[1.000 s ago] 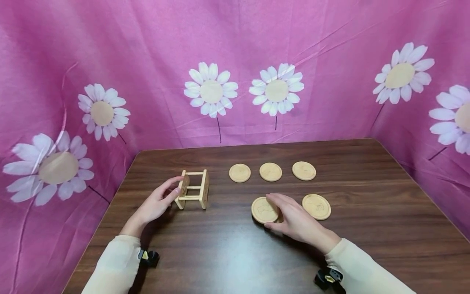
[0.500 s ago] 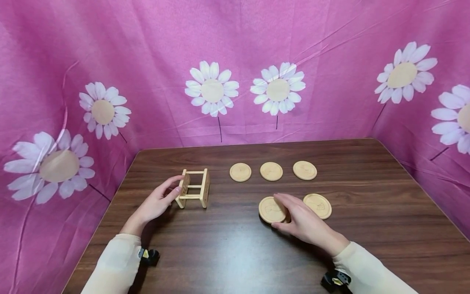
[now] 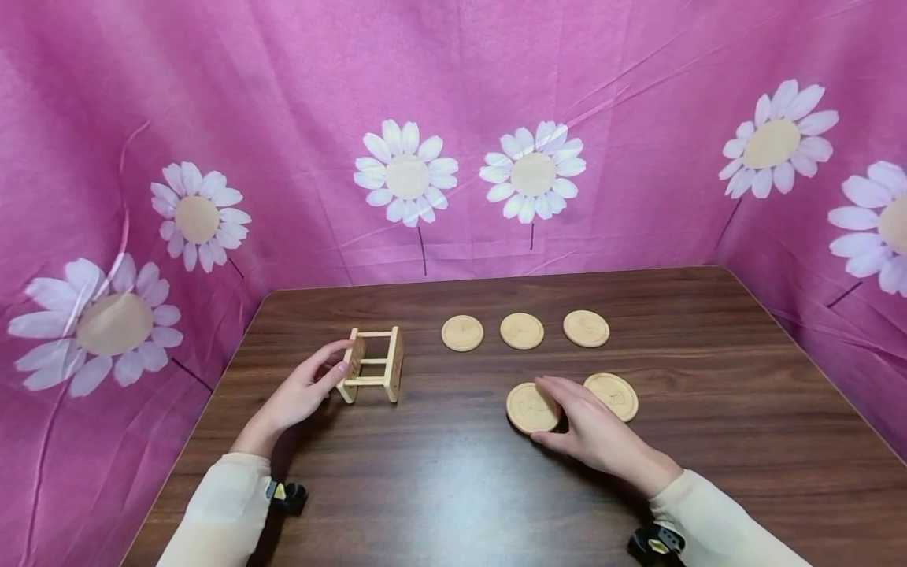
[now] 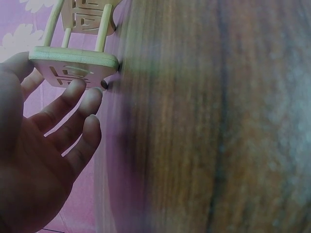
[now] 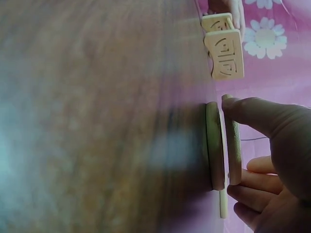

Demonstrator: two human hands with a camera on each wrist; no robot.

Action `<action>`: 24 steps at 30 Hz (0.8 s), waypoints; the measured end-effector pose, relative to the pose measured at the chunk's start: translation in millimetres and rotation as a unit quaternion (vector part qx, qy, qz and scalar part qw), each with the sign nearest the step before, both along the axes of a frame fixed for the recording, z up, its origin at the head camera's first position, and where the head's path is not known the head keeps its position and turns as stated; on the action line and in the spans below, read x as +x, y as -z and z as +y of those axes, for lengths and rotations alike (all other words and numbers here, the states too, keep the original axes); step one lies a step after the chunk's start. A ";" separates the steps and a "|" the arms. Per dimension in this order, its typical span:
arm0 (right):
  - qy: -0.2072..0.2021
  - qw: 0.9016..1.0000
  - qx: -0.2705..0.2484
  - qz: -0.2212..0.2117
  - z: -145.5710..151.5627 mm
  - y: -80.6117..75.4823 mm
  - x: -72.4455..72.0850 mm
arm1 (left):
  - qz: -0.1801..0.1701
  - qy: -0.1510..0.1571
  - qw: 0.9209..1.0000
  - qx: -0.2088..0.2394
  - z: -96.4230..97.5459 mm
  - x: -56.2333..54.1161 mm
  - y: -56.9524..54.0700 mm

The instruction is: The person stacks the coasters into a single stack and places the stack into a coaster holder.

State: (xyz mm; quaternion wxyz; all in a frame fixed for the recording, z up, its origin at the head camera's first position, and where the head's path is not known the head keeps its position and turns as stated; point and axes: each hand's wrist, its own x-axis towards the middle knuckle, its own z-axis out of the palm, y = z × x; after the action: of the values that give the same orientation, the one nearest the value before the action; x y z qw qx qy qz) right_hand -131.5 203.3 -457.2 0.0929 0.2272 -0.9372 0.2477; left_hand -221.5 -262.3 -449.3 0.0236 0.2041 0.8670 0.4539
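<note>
My left hand (image 3: 301,391) holds the near side of a small wooden coaster rack (image 3: 390,364), made of two cut-out side panels joined by thin rods. In the left wrist view, fingertips touch the outer face of the rack's panel (image 4: 77,65). At centre right, my right hand (image 3: 588,429) pinches a round wooden coaster (image 3: 531,408) by its edge, thumb in front and fingers behind. The right wrist view shows the held coaster (image 5: 233,143) just above another coaster (image 5: 215,145), a narrow gap between them. From the head, that lower coaster is hidden.
Three coasters lie in a back row: left (image 3: 463,333), middle (image 3: 521,331) and right (image 3: 586,328). One more coaster (image 3: 613,396) lies just beyond my right hand, partly covered by it. A pink flowered cloth (image 3: 468,71) hangs behind the brown wooden table (image 3: 425,488).
My right hand has shifted a little to the right with the coaster in its grip, nearer to the coaster beyond it. The left hand and the rack have stayed in place.
</note>
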 end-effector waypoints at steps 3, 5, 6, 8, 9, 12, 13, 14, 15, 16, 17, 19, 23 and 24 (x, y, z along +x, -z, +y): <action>0.001 1.000 0.001 -0.003 1.2 0.3 0.9 | 0.000 0.002 1.000 0.001 -0.2 0.1 0.8; 0.002 1.000 0.000 -0.005 1.9 0.5 1.2 | 0.000 0.001 1.000 0.001 -0.3 0.0 1.2; 0.002 1.000 0.001 -0.005 2.2 0.6 1.3 | 0.001 0.000 1.000 0.000 -0.3 -0.1 1.5; 0.002 1.000 0.002 -0.005 2.4 1.2 1.2 | 0.000 -0.001 1.000 -0.002 -0.1 -0.1 1.7; 0.001 1.000 0.004 -0.005 2.4 1.5 1.0 | -0.001 -0.002 1.000 -0.003 0.1 -0.1 1.8; -0.001 1.000 0.009 -0.003 1.3 2.5 0.1 | -0.001 -0.003 1.000 -0.004 -0.2 -0.2 1.7; -0.001 1.000 0.009 -0.003 0.9 2.8 -0.1 | -0.002 -0.001 1.000 -0.005 -0.4 -0.3 1.5; -0.001 1.000 0.010 -0.003 0.4 3.0 -0.3 | -0.002 -0.001 1.000 -0.004 -0.2 -0.2 1.0; -0.001 1.000 0.010 -0.004 0.0 3.1 -0.4 | -0.002 0.000 1.000 -0.003 -0.1 -0.2 0.8; -0.001 1.000 0.010 -0.004 -0.3 3.1 -0.5 | -0.002 0.001 1.000 -0.003 -0.2 -0.2 0.7; -0.001 1.000 0.009 -0.005 -0.5 3.2 -0.5 | -0.004 0.002 1.000 -0.002 -0.1 -0.2 0.5; -0.001 1.000 0.009 -0.006 -0.8 3.5 -0.6 | -0.006 0.005 1.000 0.000 -0.2 -0.5 0.5; 0.000 1.000 0.010 -0.003 -0.3 4.0 -1.1 | -0.009 0.005 1.000 0.001 0.2 -0.7 0.4; 0.001 1.000 0.011 -0.002 -0.1 4.1 -1.3 | -0.008 0.004 1.000 0.000 0.2 -0.8 0.5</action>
State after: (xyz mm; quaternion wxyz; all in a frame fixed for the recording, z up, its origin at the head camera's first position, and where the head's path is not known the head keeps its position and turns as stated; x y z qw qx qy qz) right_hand -132.8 203.2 -461.3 0.0885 0.2271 -0.9402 0.2380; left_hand -222.3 -262.2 -449.8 0.0323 0.2044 0.8658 0.4556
